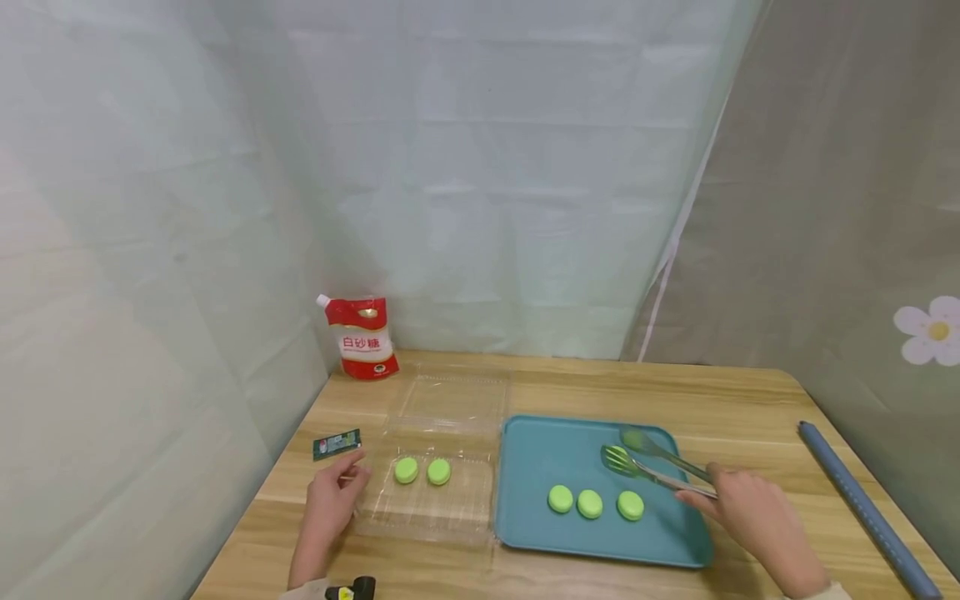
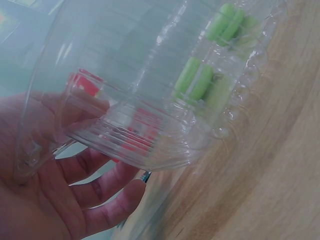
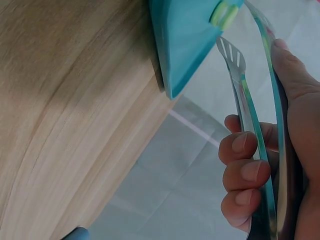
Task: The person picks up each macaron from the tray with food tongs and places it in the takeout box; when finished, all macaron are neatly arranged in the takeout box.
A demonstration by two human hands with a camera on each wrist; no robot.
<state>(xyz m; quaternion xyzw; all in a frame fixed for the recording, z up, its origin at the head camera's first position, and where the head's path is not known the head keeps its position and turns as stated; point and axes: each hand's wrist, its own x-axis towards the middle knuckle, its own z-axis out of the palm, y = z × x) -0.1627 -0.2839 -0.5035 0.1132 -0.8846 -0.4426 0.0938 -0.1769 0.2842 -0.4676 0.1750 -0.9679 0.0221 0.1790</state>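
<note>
My right hand (image 1: 761, 512) grips metal serving tongs (image 1: 667, 479), fingers curled round the arms in the right wrist view. The tongs' ends stand apart over the blue tray (image 1: 525, 533), the slotted end partly covering a green macaron (image 1: 619, 451). Three more macarons (image 1: 589, 504) lie in a row at the tray's near side. To the left, a clear plastic box (image 1: 450, 521) lies with its lid (image 1: 453, 400) folded back and two macarons (image 1: 438, 472) inside. My left hand (image 1: 333, 500) pinches the box's left wall; part of it shows through the plastic (image 2: 127, 125).
A red and white sugar pouch (image 1: 366, 337) stands at the back left. A small dark green sachet (image 1: 337, 444) lies beyond my left hand. Along the table's right edge rests a long grey-blue rod (image 1: 866, 508). Hanging cloth surrounds the table's back and sides.
</note>
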